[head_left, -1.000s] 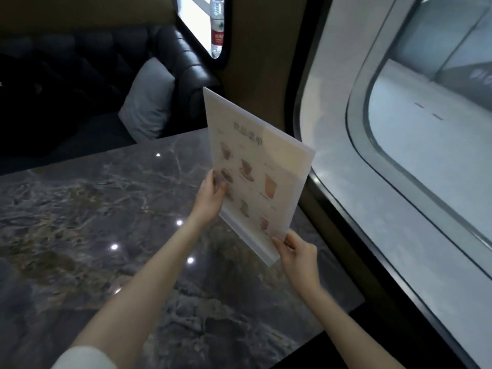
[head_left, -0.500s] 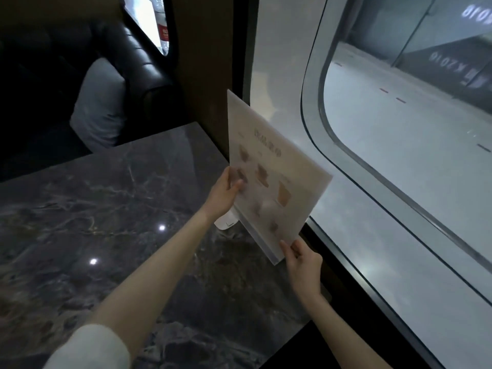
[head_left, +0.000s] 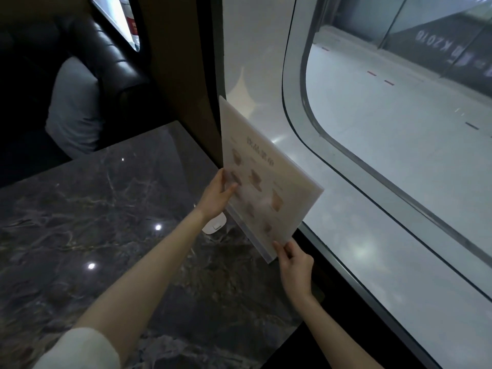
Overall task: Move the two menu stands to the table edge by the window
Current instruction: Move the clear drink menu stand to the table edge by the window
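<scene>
I hold one menu stand [head_left: 262, 182] upright between my two hands, its printed face with the drink pictures turned toward me and its top tilted away. My left hand [head_left: 217, 194] grips its near left edge, thumb lying on the front face and the other fingers curled behind the sheet. My right hand [head_left: 294, 265] pinches the bottom right corner, thumb on the front by the clear base strip, fingers behind. The stand sits at the far side of both hands, over the edge of the marble table [head_left: 106, 222], beside the window [head_left: 386, 129]. Whether its base touches the table I cannot tell. Just below my left wrist a small white piece [head_left: 214, 226] lies on the marble. Far left of my left hand, a grey cushion [head_left: 72, 110] leans on a dark sofa [head_left: 111, 57].
</scene>
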The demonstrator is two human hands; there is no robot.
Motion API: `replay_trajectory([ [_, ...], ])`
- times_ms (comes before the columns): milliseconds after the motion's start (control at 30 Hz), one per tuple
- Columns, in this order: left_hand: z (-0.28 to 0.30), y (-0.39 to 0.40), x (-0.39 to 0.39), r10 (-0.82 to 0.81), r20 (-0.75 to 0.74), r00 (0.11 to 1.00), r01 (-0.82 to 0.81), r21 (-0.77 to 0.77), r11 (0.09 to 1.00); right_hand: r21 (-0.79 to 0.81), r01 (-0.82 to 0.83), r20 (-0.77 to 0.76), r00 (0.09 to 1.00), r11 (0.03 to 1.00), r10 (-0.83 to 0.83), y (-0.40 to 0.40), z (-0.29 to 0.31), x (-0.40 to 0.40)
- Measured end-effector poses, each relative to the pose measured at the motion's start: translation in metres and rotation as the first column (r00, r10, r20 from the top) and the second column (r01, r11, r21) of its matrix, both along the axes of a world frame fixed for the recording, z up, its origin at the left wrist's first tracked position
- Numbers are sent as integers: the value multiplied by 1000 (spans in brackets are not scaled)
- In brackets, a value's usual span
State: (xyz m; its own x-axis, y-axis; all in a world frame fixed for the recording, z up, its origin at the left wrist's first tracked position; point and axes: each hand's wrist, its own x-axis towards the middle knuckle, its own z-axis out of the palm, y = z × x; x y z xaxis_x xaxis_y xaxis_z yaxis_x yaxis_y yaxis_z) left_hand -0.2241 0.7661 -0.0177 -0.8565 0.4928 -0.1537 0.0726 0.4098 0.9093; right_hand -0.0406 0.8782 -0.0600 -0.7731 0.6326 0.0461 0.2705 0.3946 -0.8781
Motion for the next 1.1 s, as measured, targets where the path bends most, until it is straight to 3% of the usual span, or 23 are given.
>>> replay_trajectory([
  [167, -3, -1, -1, 15, 19, 1000, -14, -46, 999, 31, 13, 23, 1000, 999, -13, 3, 1, -2],
  [333, -3, -3, 10, -5, 7, 1000, 5, -44, 999, 39, -87, 111, 990, 995, 82, 6, 6, -3],
  [467, -7, -11, 24, -8, -49, 999, -2, -212, 977, 85, -152, 247, 961, 985, 127, 9, 13, -3],
  [700, -23, -62, 66, 32, -265, 964, -156, -462, 873, 95, -187, 586, 805, 978, 97, -3, 9, 3],
  [833, -21, -101, 83, -12, -365, 931, -217, -580, 786, 53, -300, 660, 726, 952, 192, -27, 13, 1],
  [967, -9, -147, 101, -15, -418, 908, -270, -612, 743, 126, -505, 637, 701, 854, 320, -68, 30, -11],
  [1100, 9, -204, 123, -28, -517, 856, -356, -628, 692, 311, -708, 675, 634, 633, 377, -127, 58, -27],
])
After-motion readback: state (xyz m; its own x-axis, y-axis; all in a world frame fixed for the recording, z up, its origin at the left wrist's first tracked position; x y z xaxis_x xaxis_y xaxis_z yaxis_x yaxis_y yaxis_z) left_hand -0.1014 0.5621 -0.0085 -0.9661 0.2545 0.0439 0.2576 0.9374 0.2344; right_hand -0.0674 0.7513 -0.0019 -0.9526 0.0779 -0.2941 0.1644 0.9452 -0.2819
